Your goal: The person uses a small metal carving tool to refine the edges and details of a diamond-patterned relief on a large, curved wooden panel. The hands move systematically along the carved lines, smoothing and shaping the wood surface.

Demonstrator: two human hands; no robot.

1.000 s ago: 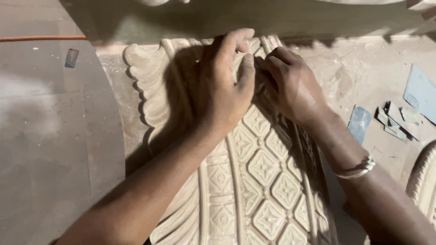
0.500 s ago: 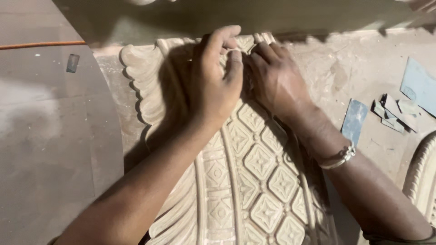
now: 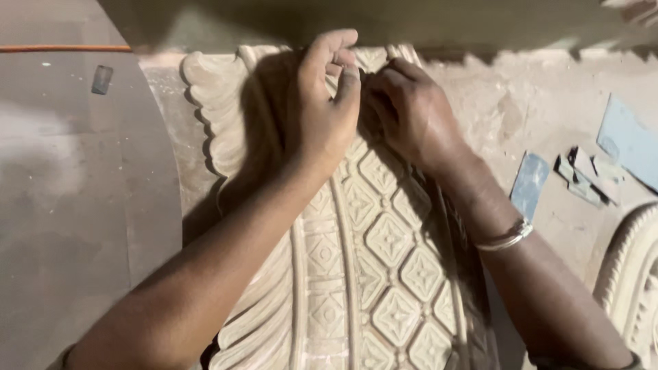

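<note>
Carved panel (image 3: pixel 384 274) of pale stone or plaster, lying flat and filling the middle of the head view, running from the top edge down to the bottom. Covered in a lattice of raised diamond shapes, each with a small flower, bordered by ribbed bands and a fringe of curling leaf shapes along its left side (image 3: pixel 212 116).

Left hand (image 3: pixel 325 116) resting palm down on the upper part of the panel, index finger stretched toward the top edge, thumb bent inward toward the other hand. Right hand (image 3: pixel 415 116) just beside it, touching it, fingers curled and bunched together at the same spot near the top of the carving. Impossible to tell whether anything is pinched between the fingers; contact point hidden in shadow. Both forearms reaching in from the bottom of the view, crossing over the carved surface. Thin metal bangle (image 3: pixel 506 236) on the right wrist.

Dusty, chalky surface (image 3: pixel 500 103) to the right of the panel. On it, well apart from the hands: a small blue-grey sheet (image 3: pixel 529 183), a little heap of pale scraps (image 3: pixel 588 177), and a larger blue sheet (image 3: pixel 627 140) at the right edge. Part of a second carved piece (image 3: pixel 634 274) with ribbed curves in the lower right corner. Grey floor (image 3: pixel 62 205) to the left, with a small flat grey object (image 3: pixel 102 79) and an orange line (image 3: pixel 65 48) near the top.
</note>
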